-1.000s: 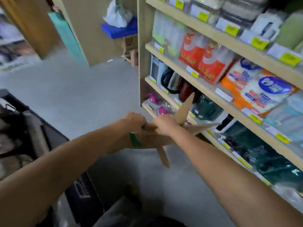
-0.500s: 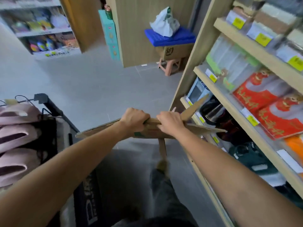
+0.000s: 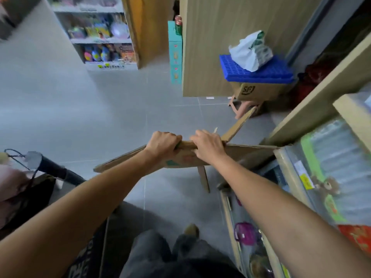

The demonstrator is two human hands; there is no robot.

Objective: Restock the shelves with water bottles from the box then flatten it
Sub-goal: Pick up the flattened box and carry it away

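Grey floor (image 3: 100,117): tiled, running between store fixtures.
Shelves (image 3: 321,93): pale wood, at the person's right, stocked with packaged goods.
Box (image 3: 184,160): brown cardboard, pressed nearly flat, held out at arm's length above the floor, close beside the shelves; one flap juts up, another hangs down.
Crate (image 3: 251,74): blue, on a carton (image 3: 259,90) atop a pink stool (image 3: 244,108); a white bag (image 3: 250,51) lies on it.
Left hand (image 3: 163,144): fingers curled over the box's top edge, gripping.
Right hand (image 3: 208,145): just beside the left, gripping the same edge.
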